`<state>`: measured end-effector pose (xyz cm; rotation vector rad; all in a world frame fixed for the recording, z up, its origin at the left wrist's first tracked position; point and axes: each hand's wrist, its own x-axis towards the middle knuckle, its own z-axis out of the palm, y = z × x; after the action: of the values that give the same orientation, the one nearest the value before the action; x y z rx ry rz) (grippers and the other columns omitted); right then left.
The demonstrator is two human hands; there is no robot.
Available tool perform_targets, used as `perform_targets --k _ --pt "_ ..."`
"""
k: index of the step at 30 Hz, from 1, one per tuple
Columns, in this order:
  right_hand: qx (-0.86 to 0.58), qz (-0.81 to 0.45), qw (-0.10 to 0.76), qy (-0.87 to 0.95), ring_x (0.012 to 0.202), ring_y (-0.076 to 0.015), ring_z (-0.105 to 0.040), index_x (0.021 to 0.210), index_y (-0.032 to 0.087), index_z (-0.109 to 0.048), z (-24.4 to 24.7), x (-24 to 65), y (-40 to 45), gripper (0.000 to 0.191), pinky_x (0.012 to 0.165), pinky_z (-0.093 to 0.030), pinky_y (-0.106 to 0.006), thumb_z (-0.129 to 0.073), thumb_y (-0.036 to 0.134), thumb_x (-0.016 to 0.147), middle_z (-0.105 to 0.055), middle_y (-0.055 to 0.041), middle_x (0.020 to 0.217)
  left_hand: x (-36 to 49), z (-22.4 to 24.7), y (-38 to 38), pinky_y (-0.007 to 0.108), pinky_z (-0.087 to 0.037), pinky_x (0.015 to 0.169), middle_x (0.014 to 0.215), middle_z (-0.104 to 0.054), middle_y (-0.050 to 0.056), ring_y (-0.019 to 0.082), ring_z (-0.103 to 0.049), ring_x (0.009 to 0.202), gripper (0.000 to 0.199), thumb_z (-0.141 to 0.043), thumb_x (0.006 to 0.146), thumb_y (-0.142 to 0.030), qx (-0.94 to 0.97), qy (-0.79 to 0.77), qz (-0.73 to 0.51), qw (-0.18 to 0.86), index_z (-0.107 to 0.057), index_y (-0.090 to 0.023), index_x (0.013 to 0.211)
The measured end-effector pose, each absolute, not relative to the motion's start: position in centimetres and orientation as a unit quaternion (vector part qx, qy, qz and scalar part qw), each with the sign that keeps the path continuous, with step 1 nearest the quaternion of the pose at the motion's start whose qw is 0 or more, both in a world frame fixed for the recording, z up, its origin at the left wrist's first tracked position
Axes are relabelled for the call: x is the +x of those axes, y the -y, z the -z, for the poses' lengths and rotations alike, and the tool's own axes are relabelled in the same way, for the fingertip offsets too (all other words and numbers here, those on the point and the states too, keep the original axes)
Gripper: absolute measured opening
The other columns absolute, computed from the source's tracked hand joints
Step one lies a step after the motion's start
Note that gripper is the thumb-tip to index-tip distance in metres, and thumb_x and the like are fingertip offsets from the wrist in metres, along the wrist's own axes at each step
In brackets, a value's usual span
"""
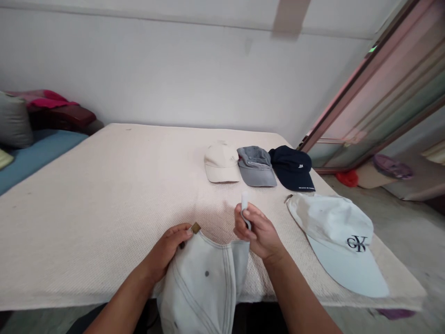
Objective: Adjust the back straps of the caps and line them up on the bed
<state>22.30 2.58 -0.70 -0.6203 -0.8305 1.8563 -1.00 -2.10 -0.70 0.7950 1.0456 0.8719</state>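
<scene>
A pale grey baseball cap (205, 283) is held over the near edge of the table, its back opening facing away from me. My left hand (175, 243) pinches the cap's edge beside a brass-coloured buckle (195, 228). In my right hand (259, 229), the cap's loose strap (244, 202) is gripped between thumb and fingers, its end pointing up. The strap and buckle are apart. To the right of my right hand lies a white cap (333, 222) with a dark monogram on its front.
Farther back on the cloth-covered table (104, 208) sit a cream cap (222, 162), a grey cap (256, 166) and a navy cap (292, 167) in a row. A wall stands behind. A grey cushion (14, 120) is at far left, a sliding door frame (361, 74) at right.
</scene>
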Motion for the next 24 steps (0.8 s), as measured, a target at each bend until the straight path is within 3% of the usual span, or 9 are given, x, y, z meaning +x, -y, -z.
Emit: perform_targets --k 3,6,11,15,24 --pt "-0.281 -0.758 0.463 0.363 0.045 -0.0053 -0.041 0.08 0.012 -0.063 1.0 21.9 -2.4 0.01 0.044 -0.028 -0.02 -0.058 0.02 0.076 -0.055 -0.0015 0.065 -0.7 0.7 2.2 0.027 -0.041 0.064 0.07 -0.064 0.004 0.018 -0.057 0.068 0.017 -0.06 0.077 -0.029 0.357 -0.462 -0.404 0.704 -0.067 -0.015 0.078" --pt "-0.299 -0.76 0.441 0.372 0.041 -0.0035 -0.034 0.08 0.012 -0.062 0.9 21.5 -2.4 0.011 0.041 -0.022 -0.019 -0.057 0.021 0.076 -0.05 0.0018 0.059 -0.5 0.7 2.3 0.029 -0.043 0.068 0.07 -0.065 0.005 0.021 -0.06 0.072 0.016 -0.061 0.074 -0.029 0.349 -0.472 -0.403 0.702 -0.068 -0.014 0.079" --pt "-0.318 -0.769 0.397 0.387 0.037 -0.0021 -0.022 0.079 0.014 -0.057 0.4 20.7 -2.1 0.027 0.037 -0.012 -0.018 -0.057 0.041 0.083 -0.042 0.0062 0.052 -0.5 1.2 2.5 0.033 -0.045 0.075 0.084 -0.069 0.008 0.025 -0.062 0.08 0.028 -0.064 0.069 -0.028 0.315 -0.503 -0.414 0.69 -0.069 -0.014 0.093" --pt "-0.309 -0.772 0.391 0.395 0.037 -0.0016 -0.022 0.076 0.015 -0.054 0.7 20.4 -1.9 0.025 0.037 -0.013 -0.018 -0.061 0.039 0.081 -0.043 0.0066 0.052 -0.6 1.5 2.6 0.034 -0.044 0.078 0.091 -0.07 0.009 0.024 -0.061 0.084 0.031 -0.062 0.071 -0.026 0.318 -0.491 -0.412 0.699 -0.068 -0.014 0.099" --pt "-0.336 -0.76 0.363 0.421 0.04 -0.0034 -0.028 0.067 0.014 -0.055 1.0 20.1 -1.4 0.024 0.04 -0.017 -0.02 -0.064 0.033 0.078 -0.042 0.0052 0.051 0.1 1.3 2.9 0.022 -0.036 0.054 0.064 -0.061 0.0 0.011 -0.05 0.054 0.013 -0.065 0.074 -0.028 0.329 -0.421 -0.408 0.74 -0.066 -0.015 0.074"
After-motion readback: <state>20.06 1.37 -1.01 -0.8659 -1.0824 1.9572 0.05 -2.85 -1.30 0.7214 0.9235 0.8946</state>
